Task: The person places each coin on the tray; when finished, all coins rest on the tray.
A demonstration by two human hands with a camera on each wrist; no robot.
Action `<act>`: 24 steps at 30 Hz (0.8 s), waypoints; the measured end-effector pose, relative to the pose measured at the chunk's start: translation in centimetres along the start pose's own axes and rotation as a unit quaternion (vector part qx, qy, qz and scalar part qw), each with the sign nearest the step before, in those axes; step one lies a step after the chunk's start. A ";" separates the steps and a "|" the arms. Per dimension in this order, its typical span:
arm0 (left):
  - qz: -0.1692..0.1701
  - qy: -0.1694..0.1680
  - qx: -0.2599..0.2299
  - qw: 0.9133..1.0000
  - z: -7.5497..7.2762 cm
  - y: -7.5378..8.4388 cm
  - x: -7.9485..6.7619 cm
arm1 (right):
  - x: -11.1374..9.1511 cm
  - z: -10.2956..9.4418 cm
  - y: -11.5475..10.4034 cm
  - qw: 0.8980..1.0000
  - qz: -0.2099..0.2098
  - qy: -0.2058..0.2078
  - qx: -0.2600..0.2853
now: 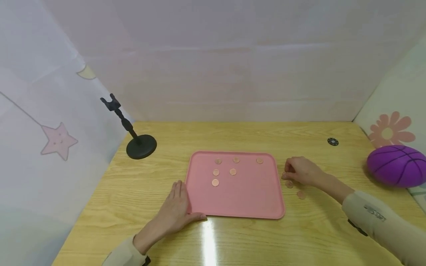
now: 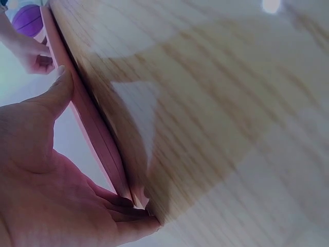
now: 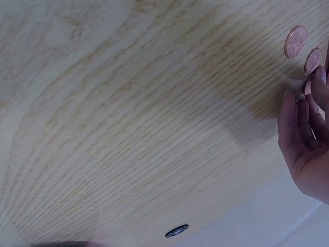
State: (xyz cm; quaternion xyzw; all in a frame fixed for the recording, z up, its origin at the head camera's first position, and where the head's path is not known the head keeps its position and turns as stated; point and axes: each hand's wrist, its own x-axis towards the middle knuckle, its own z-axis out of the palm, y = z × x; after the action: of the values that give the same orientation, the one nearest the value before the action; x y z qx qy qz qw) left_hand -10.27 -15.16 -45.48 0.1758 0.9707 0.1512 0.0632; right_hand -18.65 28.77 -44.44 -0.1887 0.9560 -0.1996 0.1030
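Note:
A pink tray (image 1: 246, 195) lies on the wooden table, with several copper-coloured coins (image 1: 216, 172) in rows in its back half. My left hand (image 1: 176, 208) rests at the tray's front left corner, straight fingers along the left side and thumb on the front edge. Just right of the tray, my right hand (image 1: 302, 170) reaches down with curled fingers. In the right wrist view its thumb and fingertips pinch a coin (image 3: 308, 86) at the table, partly hidden by the thumb. Two more coins lie beside that hand, a nearer one (image 1: 289, 184) and a farther one (image 1: 301, 194).
A black stand (image 1: 141, 146) with a forked top stands at the back left. Toward the back right lies a black and white chip (image 1: 332, 141). A purple ball (image 1: 397, 166) sits at the right edge. Printed cloth walls surround the table (image 1: 159, 247).

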 end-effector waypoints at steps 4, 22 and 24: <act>0.002 0.003 0.000 1.000 -0.2 0.1 0.0 | 0.2 -0.5 0.1 0.998 -0.002 -0.014 0.058; 0.002 -0.002 -0.002 1.000 -0.3 0.0 0.1 | 4.4 0.4 -6.2 0.984 -0.008 -0.030 0.173; 0.002 -0.006 -0.006 1.000 -0.4 0.1 0.1 | 4.4 0.6 -6.5 0.985 -0.001 -0.039 0.171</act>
State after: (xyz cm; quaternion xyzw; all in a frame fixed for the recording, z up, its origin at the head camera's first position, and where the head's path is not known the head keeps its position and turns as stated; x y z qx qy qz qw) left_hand -10.40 -15.13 -45.09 0.1779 0.9691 0.1557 0.0698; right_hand -20.37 21.23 -42.80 -0.1768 0.9029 -0.3525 0.1710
